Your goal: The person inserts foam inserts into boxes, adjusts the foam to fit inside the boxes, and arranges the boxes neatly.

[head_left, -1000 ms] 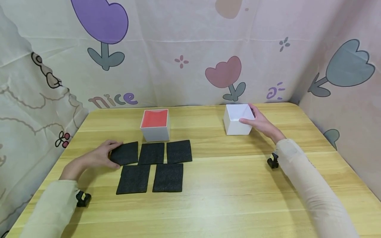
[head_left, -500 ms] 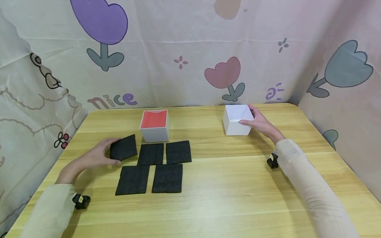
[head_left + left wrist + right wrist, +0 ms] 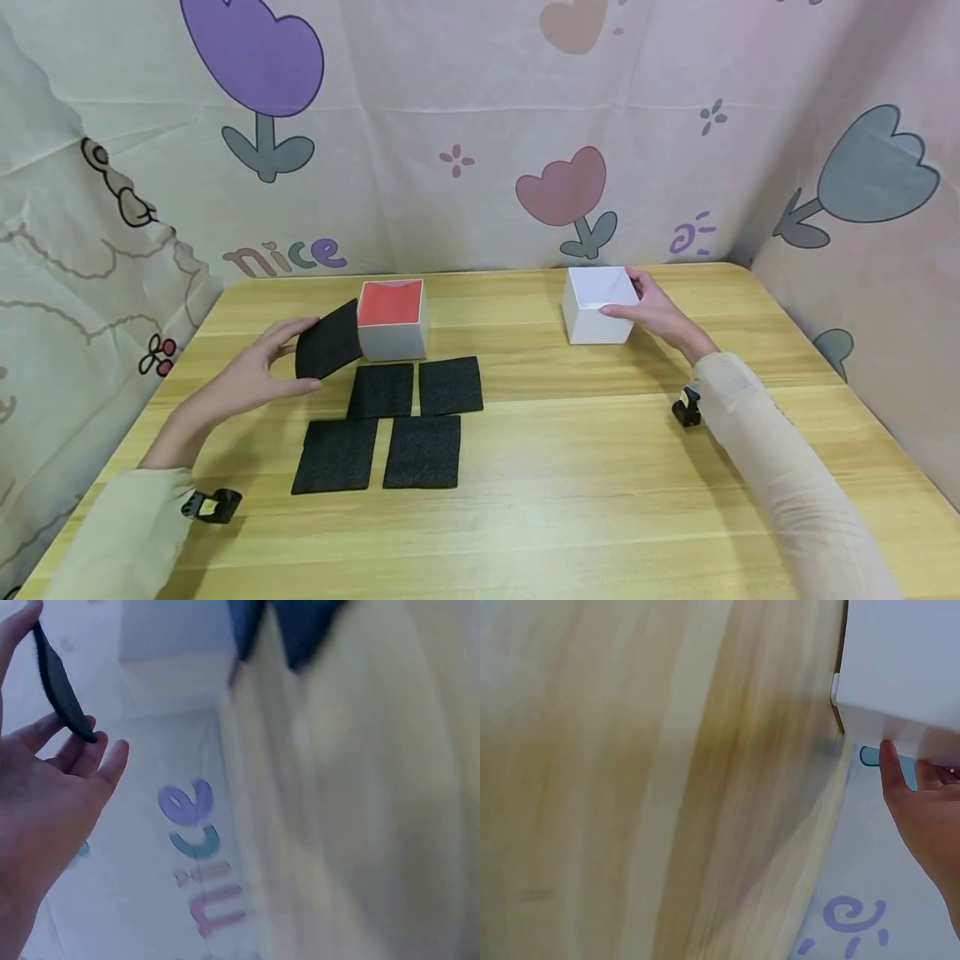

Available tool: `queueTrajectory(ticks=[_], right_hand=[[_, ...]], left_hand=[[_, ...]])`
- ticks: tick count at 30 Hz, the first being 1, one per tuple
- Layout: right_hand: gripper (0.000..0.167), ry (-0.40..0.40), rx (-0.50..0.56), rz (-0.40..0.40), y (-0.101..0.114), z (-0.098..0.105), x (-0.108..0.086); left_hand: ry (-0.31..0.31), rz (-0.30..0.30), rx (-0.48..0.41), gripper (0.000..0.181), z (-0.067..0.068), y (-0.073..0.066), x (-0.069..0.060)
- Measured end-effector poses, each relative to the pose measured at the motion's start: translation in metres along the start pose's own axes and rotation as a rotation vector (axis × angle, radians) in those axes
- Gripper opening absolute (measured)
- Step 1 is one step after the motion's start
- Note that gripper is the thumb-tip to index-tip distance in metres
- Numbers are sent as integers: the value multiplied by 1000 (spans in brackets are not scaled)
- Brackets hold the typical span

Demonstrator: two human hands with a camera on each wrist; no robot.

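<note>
My left hand [image 3: 243, 379] pinches a thin black square pad [image 3: 327, 340] by opposite edges, thumb below and fingers above. The pad is off the table and tilted, just left of a white box [image 3: 393, 342] with a red top surface inside its rim. In the left wrist view the pad [image 3: 61, 686] appears almost edge-on between thumb and fingers. At the right, my right hand [image 3: 660, 317] holds the right side of an open white box [image 3: 598, 323], which stands on the table. Its thumb lies on the front; the other fingertips are partly hidden behind the box.
Several more black pads lie flat in two rows before the red-topped box, among them a back-row pad [image 3: 451, 385] and a front-row pad [image 3: 422, 452]. The wooden table [image 3: 570, 500] reaches back to a printed cloth [image 3: 465, 217], which also hangs at both sides.
My left hand has raised the black pad from the table's left and carried it up and rightward, toward the red-topped box. The right hand and its box have stayed in place.
</note>
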State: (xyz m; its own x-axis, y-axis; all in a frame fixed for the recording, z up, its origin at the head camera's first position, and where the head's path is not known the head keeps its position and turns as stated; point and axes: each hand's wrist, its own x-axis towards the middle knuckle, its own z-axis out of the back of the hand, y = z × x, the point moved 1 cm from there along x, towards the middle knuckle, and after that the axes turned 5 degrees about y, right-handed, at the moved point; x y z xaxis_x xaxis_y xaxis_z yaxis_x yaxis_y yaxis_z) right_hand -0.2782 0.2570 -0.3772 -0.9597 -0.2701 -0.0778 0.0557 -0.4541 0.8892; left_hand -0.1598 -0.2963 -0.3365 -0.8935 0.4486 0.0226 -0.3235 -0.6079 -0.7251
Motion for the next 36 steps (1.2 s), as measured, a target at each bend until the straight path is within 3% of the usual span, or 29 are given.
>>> queueTrajectory(ticks=[6, 15, 23, 30, 36], right_hand=[[99, 0, 6, -4, 1, 0, 0], [95, 1, 14, 0, 0, -1, 1], [89, 21, 47, -20, 38, -6, -20], [92, 19, 55, -23, 24, -2, -10], [94, 4, 56, -3, 3, 0, 0]], left_hand=[[39, -21, 34, 81, -8, -27, 28], [80, -100, 71, 83, -32, -50, 88], [125, -62, 153, 90, -47, -74, 144], [158, -39, 148, 90, -61, -90, 183], [164, -88, 187, 91, -82, -101, 216]])
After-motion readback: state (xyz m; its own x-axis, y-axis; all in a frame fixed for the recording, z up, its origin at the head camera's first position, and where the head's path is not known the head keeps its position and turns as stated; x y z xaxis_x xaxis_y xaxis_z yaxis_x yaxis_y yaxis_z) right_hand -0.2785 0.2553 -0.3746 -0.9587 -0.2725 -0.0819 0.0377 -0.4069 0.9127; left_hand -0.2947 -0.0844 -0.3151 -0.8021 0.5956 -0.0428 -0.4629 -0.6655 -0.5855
